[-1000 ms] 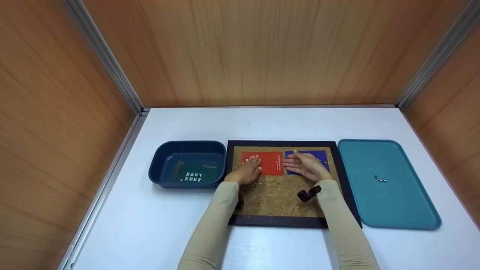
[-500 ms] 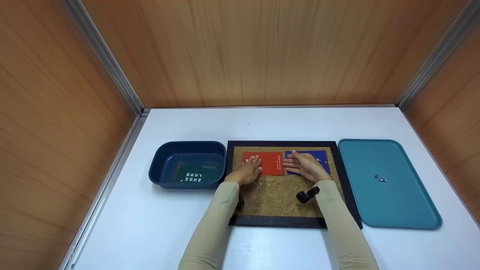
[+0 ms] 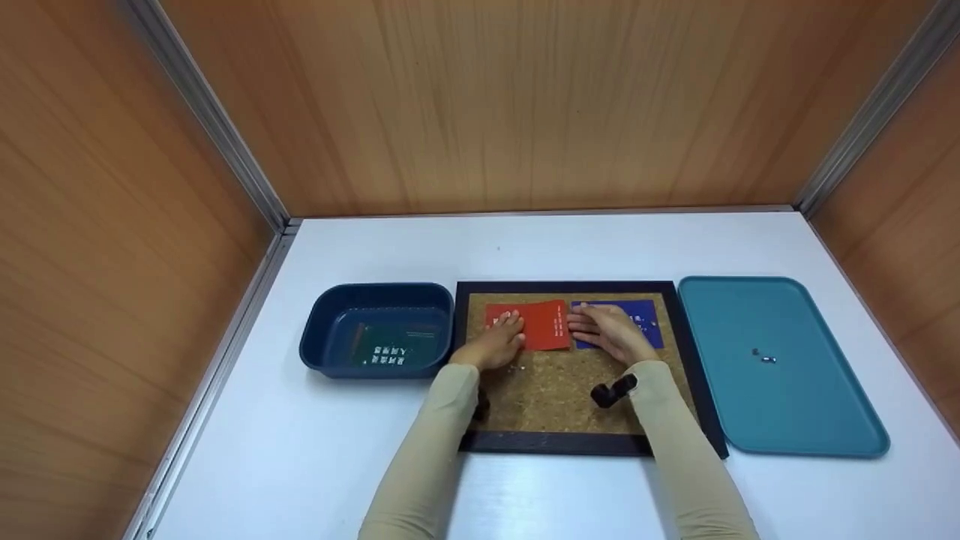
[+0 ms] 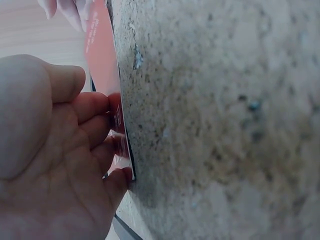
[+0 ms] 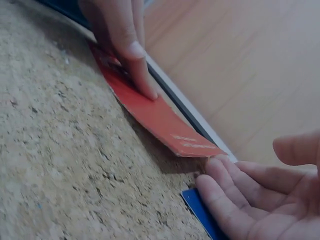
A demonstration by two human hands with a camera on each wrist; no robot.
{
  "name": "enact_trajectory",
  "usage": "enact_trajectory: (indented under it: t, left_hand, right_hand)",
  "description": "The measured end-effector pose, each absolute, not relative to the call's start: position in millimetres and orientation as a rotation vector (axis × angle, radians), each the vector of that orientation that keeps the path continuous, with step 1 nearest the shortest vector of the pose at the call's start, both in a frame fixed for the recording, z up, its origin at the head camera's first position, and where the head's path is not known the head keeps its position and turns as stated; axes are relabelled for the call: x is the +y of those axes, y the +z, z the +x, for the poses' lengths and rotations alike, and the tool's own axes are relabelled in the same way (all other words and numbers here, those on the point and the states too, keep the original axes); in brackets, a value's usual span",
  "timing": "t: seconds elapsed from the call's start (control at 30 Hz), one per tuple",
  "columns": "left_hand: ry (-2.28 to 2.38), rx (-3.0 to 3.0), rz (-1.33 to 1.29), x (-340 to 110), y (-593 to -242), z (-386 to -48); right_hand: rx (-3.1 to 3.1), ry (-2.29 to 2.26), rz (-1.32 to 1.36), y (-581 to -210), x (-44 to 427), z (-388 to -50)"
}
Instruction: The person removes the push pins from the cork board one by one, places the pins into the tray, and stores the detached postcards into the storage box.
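Note:
A red card (image 3: 546, 326) with white print lies on the cork board (image 3: 562, 397). Its right edge is raised off the cork, as the bend in the red card (image 5: 145, 112) shows in the right wrist view. My left hand (image 3: 491, 346) presses its fingertips on the card's left part. At the raised edge, the fingertips of my right hand (image 3: 613, 334) touch the card, thumb held apart. Beneath the right hand lies a blue card (image 3: 646, 319), partly hidden. In the left wrist view, the left hand (image 4: 55, 135) covers the card's near end.
A dark blue basin (image 3: 309, 330) stands left of the board, holding a dark green card (image 3: 409, 345). To the right is a teal tray (image 3: 795, 412) with small shiny pieces (image 3: 767, 359) on it. Tiny bits (image 3: 517, 367) lie on the cork below the left hand.
The red card's right edge has risen off the board and bent upward at my right fingertips. My left hand has stayed in place.

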State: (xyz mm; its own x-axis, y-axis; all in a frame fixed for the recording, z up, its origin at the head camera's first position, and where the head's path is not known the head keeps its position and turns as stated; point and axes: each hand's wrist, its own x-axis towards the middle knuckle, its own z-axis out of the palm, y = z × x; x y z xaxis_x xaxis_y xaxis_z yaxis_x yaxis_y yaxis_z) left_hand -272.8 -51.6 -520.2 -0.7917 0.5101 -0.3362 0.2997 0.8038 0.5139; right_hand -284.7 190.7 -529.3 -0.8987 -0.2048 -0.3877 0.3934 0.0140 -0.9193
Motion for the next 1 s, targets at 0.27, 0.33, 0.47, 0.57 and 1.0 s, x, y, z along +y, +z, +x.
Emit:
enact_trajectory:
  t: [0.27, 0.33, 0.47, 0.57, 1.0]
  left_hand:
    - [0.594, 2.526, 0.595, -51, -519, -273]
    - [0.598, 2.527, 0.597, -51, -520, -273]
    - [0.595, 2.535, 0.600, -51, -520, -273]
    - [0.592, 2.535, 0.586, -50, -520, -273]
    - [0.614, 2.527, 0.599, -52, -521, -274]
  right_hand:
    - [1.970, -1.899, 0.165, -533, 183, -284]
    - [2.012, -1.875, 0.129, -534, 181, -283]
    - [2.176, -1.768, 0.072, -538, 175, -282]
    - [2.302, -1.688, 0.073, -540, 171, -281]
    - [2.465, -1.602, 0.152, -542, 165, -281]
